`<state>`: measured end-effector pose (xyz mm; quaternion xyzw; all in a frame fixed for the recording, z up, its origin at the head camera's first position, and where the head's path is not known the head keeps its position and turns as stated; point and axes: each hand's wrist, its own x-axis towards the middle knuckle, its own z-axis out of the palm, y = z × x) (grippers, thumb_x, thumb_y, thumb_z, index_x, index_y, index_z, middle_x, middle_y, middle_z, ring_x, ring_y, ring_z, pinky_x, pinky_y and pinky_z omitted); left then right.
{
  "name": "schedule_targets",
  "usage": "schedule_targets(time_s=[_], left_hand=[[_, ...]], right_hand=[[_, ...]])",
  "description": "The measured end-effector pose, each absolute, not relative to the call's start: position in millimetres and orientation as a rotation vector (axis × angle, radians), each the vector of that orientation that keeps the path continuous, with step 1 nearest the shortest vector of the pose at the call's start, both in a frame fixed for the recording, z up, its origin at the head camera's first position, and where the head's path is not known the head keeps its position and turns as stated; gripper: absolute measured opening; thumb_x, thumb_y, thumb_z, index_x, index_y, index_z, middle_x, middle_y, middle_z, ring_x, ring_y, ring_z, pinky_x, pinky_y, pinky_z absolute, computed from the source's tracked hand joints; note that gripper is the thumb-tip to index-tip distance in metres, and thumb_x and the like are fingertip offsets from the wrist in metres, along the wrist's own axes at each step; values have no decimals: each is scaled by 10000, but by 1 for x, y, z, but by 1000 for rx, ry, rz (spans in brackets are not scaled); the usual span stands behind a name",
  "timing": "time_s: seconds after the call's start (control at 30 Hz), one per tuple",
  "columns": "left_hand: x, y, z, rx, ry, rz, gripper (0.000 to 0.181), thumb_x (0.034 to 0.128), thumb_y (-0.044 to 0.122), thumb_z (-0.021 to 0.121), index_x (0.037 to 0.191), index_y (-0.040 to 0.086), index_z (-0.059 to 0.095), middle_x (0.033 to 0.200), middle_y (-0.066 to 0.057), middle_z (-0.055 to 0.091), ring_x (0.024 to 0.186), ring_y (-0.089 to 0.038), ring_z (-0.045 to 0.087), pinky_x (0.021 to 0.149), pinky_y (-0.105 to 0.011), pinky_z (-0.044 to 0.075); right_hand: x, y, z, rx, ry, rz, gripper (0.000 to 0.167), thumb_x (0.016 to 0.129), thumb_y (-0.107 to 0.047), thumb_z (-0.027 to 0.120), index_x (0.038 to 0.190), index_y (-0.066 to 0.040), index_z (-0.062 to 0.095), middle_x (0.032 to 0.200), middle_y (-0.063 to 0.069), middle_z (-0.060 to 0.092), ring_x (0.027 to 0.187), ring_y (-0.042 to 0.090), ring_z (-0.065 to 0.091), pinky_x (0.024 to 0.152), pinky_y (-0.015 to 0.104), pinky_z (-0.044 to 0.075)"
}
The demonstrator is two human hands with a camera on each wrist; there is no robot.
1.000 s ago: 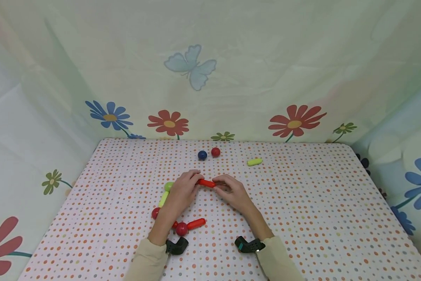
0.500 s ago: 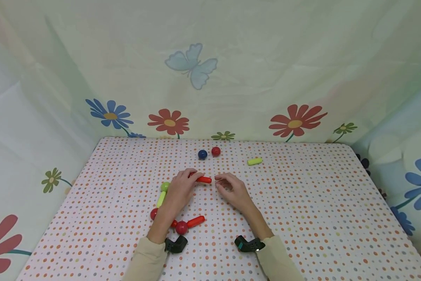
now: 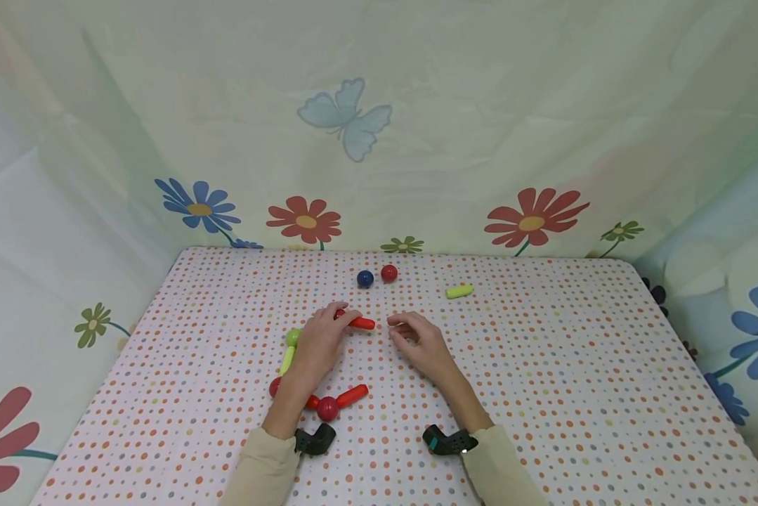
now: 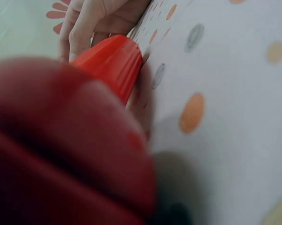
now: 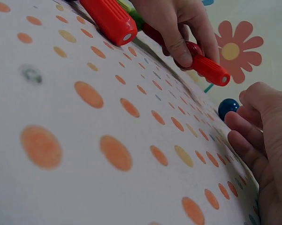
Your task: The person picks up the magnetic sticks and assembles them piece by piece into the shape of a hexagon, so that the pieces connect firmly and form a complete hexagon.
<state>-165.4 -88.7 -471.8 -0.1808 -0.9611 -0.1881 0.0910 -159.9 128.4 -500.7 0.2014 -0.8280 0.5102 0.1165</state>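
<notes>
My left hand (image 3: 318, 343) pinches a red ball (image 5: 194, 48) with a red rod (image 3: 362, 322) joined to it; the rod's free end points toward my right hand. Loosely bent, my right hand (image 3: 419, 343) holds nothing, a short gap from that rod end. Under and beside the left forearm lies a joined chain: a green ball (image 3: 293, 337), a light green rod (image 3: 287, 360), a red ball (image 3: 275, 387), a partly hidden red rod (image 3: 312, 402), another red ball (image 3: 327, 408) and a ridged red rod (image 3: 353, 395). In the left wrist view, a blurred red ball (image 4: 70, 131) fills the near side.
Toward the back of the dotted tablecloth (image 3: 543, 365) sit a loose dark blue ball (image 3: 365, 279) and a red ball (image 3: 388, 273). To their right lies a light green rod (image 3: 459, 291). A flower-printed curtain (image 3: 416, 140) hangs behind the table.
My left hand has drawn leftward with the red rod and ball. One second ago my right fingers touched the rod's end; now they are apart from it. The chain has shifted very slightly.
</notes>
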Motion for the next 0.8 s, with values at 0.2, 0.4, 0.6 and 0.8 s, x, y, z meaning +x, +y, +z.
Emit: schedule_targets(time_s=[0.2, 0.4, 0.6, 0.8], left_hand=[[-165, -90, -472, -486, -2870, -545, 472, 873, 38, 679, 1296, 235, 611, 1369, -94, 549, 1209, -314, 558, 968, -515, 495], [-165, -92, -473, -478, -2859, -539, 441, 892, 20, 643, 1285, 221, 620, 1363, -96, 550, 1181, -313, 565, 969, -491, 499], [-166, -93, -474, -468, -2864, -577, 455, 887, -2, 636, 1290, 211, 618, 1383, -104, 534, 1204, -316, 547, 1002, -492, 479], [-166, -94, -474, -448, -2863, -592, 456, 878, -13, 642, 1281, 199, 625, 1379, -110, 535, 1213, -328, 536, 1010, -495, 472]], right_hand=[[-159, 128, -499, 577, -2441, 1481, 226, 892, -42, 667, 1117, -25, 660, 1064, 112, 686, 925, 226, 684, 808, 249, 573], [-159, 129, -499, 559, -2468, 1487, 226, 909, -74, 659, 1132, -41, 659, 1073, 107, 691, 937, 223, 687, 820, 277, 572], [-159, 129, -498, 543, -2482, 1504, 228, 907, -73, 660, 1134, -55, 660, 1067, 102, 697, 938, 214, 689, 823, 297, 573], [-158, 128, -498, 532, -2494, 1505, 228, 910, -76, 658, 1136, -50, 661, 1063, 98, 698, 937, 212, 686, 822, 279, 570]])
